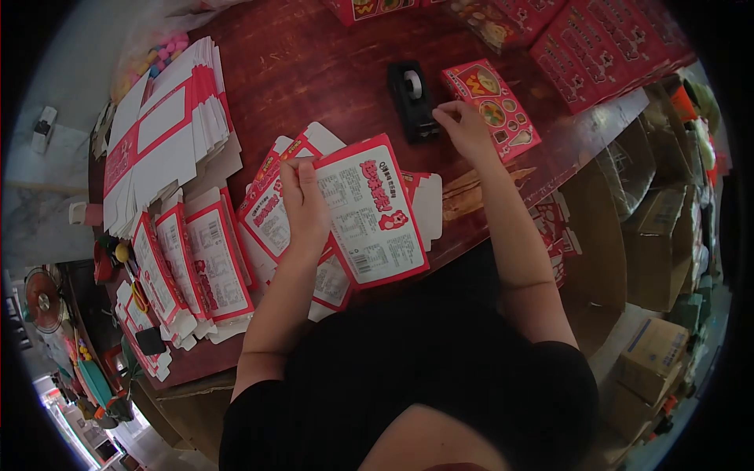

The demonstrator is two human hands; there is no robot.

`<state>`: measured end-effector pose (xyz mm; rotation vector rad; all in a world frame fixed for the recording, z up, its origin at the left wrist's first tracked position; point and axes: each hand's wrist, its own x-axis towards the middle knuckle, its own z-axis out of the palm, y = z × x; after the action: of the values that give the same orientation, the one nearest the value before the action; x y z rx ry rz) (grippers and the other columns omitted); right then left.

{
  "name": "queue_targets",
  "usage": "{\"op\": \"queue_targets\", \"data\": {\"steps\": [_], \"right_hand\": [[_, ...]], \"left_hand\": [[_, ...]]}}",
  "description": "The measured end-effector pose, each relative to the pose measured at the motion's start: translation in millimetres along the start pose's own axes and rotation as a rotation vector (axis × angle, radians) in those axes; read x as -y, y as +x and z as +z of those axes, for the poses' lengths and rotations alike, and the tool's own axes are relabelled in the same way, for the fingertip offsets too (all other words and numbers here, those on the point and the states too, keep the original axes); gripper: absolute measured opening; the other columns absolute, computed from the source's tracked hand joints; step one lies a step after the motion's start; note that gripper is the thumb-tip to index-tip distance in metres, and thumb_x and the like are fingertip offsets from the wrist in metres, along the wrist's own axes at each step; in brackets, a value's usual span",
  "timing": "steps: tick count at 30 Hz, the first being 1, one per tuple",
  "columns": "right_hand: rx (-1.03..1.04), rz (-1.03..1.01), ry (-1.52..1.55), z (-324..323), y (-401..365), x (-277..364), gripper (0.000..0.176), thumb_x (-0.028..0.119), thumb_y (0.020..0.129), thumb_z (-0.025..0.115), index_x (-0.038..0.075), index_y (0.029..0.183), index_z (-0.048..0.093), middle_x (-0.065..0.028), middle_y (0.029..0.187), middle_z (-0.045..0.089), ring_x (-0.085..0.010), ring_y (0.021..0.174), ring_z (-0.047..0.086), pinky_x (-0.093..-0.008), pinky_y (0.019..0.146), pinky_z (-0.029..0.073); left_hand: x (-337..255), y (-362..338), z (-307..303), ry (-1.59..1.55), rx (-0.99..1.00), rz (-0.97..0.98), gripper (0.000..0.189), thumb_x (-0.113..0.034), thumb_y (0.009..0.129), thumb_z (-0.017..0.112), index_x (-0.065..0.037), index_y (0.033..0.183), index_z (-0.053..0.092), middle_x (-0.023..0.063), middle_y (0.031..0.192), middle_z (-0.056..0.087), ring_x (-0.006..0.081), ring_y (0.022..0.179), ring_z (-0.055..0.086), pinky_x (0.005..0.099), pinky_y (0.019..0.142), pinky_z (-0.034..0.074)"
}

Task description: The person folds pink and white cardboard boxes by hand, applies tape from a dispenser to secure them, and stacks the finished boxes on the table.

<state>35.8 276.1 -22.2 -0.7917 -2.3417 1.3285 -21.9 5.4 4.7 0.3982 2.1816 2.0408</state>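
My left hand point(305, 206) presses down on a flat red-and-white printed box point(373, 212) that lies on top of other flat boxes at the near edge of the dark wooden table point(314, 71). My right hand point(463, 125) reaches forward to a black tape dispenser point(414, 100), with its fingertips pinched at the dispenser's near end. Whether tape is between the fingers is too small to tell. A closed red box point(491, 108) with food pictures lies just right of that hand.
A tall pile of flat white-and-red cartons point(165, 133) lies at the left. More flat boxes point(188, 267) are fanned out at the near left. Red boxes point(605, 47) cover the far right. Cardboard boxes point(652, 235) stand on the floor to the right.
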Motion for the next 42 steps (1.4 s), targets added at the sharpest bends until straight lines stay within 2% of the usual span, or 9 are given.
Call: {"op": "queue_targets", "data": {"steps": [3,9,12,18,24,30,33,38,42], "right_hand": [[0.117,0.215,0.17,-1,6,-8,0.029,0.026,0.082,0.064,0.0,0.094,0.061,-0.0064,0.087,0.061,-0.014,0.081,0.056,-0.0257,0.071,0.043],[0.137,0.264,0.361,5,-1,-10,0.021,0.021,0.082,0.064,0.003,0.092,0.06,-0.0027,0.083,0.059,-0.0107,0.074,0.052,-0.0233,0.062,0.041],[0.104,0.124,0.454,12,-1,-20,0.013,0.014,0.081,0.065,0.004,0.089,0.061,-0.0018,0.084,0.057,-0.0107,0.074,0.052,-0.0231,0.063,0.042],[-0.366,-0.238,0.374,40,-22,-26,0.007,0.005,0.08,0.065,0.0,0.078,0.06,-0.0037,0.089,0.055,-0.0123,0.076,0.053,-0.0243,0.068,0.045],[-0.195,0.278,1.26,57,-40,-30,0.009,0.008,0.085,0.06,0.0,0.087,0.056,-0.0068,0.091,0.055,-0.0157,0.081,0.056,-0.0262,0.076,0.049],[-0.135,0.179,1.062,37,-59,0,0.008,0.008,0.087,0.058,0.002,0.092,0.055,-0.006,0.088,0.059,-0.0125,0.079,0.058,-0.0246,0.075,0.05],[0.287,-0.105,0.673,2,-64,38,0.014,0.006,0.085,0.059,0.001,0.098,0.056,-0.0035,0.083,0.061,-0.0114,0.079,0.059,-0.0236,0.074,0.049],[0.673,-0.415,0.354,-20,-69,109,0.061,0.0,0.082,0.058,0.006,0.137,0.031,-0.0029,0.076,0.056,-0.0087,0.069,0.054,-0.0232,0.066,0.045],[0.792,-0.509,0.17,-6,-60,112,0.071,0.003,0.082,0.057,0.009,0.142,0.02,-0.0019,0.07,0.05,-0.0083,0.066,0.05,-0.0229,0.065,0.043]], "left_hand": [[-1,6,-10,0.001,-0.01,-0.009,0.027,-0.03,0.099,0.036,-0.004,0.093,0.043,0.0035,0.086,0.048,0.0084,0.079,0.044,0.0236,0.074,0.038],[10,12,-20,0.028,-0.061,-0.008,0.031,-0.032,0.099,0.035,-0.004,0.092,0.044,0.0044,0.087,0.048,0.0096,0.08,0.044,0.0247,0.074,0.038],[10,13,-20,0.072,-0.074,0.024,0.031,-0.032,0.099,0.035,-0.003,0.092,0.045,0.0047,0.087,0.048,0.0101,0.081,0.044,0.0253,0.075,0.038],[7,11,-18,0.047,-0.074,0.03,0.031,-0.032,0.098,0.036,-0.003,0.092,0.044,0.0058,0.089,0.049,0.0108,0.083,0.045,0.026,0.077,0.038],[3,9,-10,0.06,-0.058,0.02,0.031,-0.033,0.098,0.036,-0.003,0.092,0.044,0.0065,0.089,0.052,0.0109,0.081,0.046,0.0259,0.075,0.039],[-5,18,-10,0.153,0.058,0.164,0.03,-0.031,0.097,0.04,-0.003,0.093,0.048,0.0061,0.084,0.055,0.011,0.075,0.049,0.0257,0.07,0.041],[-27,20,-12,0.266,0.295,0.16,0.026,-0.027,0.098,0.04,-0.004,0.092,0.049,0.0043,0.085,0.054,0.0091,0.077,0.049,0.023,0.071,0.04],[-46,27,-7,0.342,0.622,0.13,0.022,-0.023,0.096,0.044,-0.002,0.092,0.05,0.0067,0.085,0.056,0.0111,0.079,0.052,0.0258,0.07,0.042],[-43,29,-4,0.36,0.671,0.169,0.023,-0.024,0.095,0.047,-0.001,0.094,0.049,0.0116,0.08,0.059,0.0188,0.076,0.058,0.0294,0.068,0.045]]}}
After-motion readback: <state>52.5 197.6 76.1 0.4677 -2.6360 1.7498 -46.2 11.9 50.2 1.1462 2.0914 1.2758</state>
